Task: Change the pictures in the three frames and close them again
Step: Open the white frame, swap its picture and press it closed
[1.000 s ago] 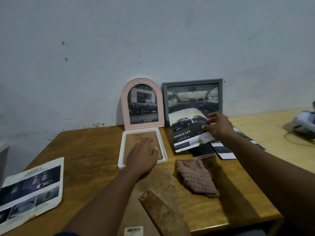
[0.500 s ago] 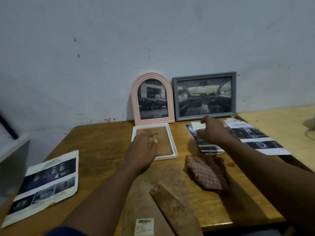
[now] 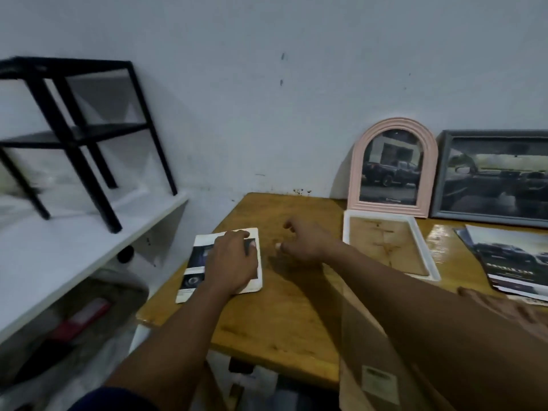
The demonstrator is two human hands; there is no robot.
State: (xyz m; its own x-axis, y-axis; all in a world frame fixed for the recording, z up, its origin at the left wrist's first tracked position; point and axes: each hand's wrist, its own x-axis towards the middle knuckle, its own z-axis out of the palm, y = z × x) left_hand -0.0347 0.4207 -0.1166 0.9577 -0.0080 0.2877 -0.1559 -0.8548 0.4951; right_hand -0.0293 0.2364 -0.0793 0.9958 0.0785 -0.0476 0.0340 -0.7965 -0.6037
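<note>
Pale wall behind, a white shelf [image 3: 89,232] at left, then the wooden tabletop [image 3: 281,315]. On its left edge lies a leaflet [image 3: 195,262], the left hand [image 3: 231,262] flat on it, fingers together, pressing, not pinching. Better to slide it clear, then lift. The right hand [image 3: 305,244] hovers beside, fingers loosely curled, empty. Rightward the white frame [image 3: 427,256] lies open.

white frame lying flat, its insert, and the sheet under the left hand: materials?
White frame: probably matte plastic, smooth moulded rim. Insert: brown fibreboard or card, stained, dull. Printed sheet under left hand: paper, likely glossy brochure stock, thin curling edge.
</note>
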